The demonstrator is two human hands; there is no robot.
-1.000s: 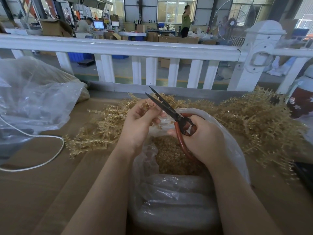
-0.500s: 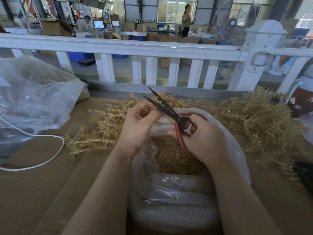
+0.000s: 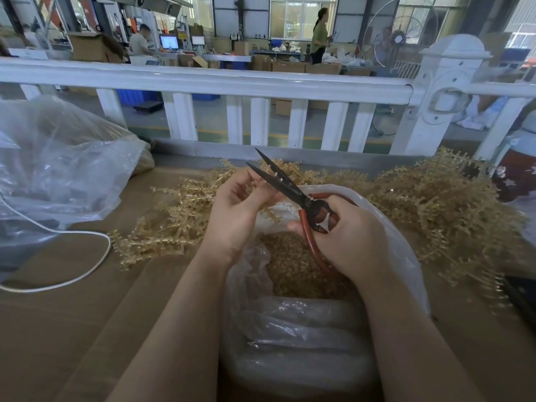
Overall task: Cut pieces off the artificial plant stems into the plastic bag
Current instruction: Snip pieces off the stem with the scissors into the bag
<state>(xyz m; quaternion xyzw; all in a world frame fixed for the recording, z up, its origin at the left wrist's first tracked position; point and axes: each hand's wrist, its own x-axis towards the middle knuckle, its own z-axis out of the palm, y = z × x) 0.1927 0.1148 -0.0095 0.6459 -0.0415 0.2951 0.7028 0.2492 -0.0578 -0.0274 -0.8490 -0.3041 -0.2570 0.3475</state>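
Bag (image 3: 406,256): partly filled with cuttings. Stems (image 3: 435,204): large pile uncut. Left hand (image 3: 235,210) pinches stem; right hand (image 3: 348,236) grips scissors (image 3: 278,181), blades apart.

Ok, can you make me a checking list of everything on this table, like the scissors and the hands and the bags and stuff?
Surface: brown tabletop, bare at the near left.
Job's things: scissors with blades apart over the open plastic bag; cut pieces lie inside it; artificial plant stems piled along the far side.
Clutter: a second, crumpled clear bag at the left; a dark object at the right edge, too cut off to name.
Hands: left hand pinches a stem by the blades; right hand grips the red scissor handles.
Cables: a white cord loops across the left.
Surroundings: white railing; behind it a workshop with boxes and people.
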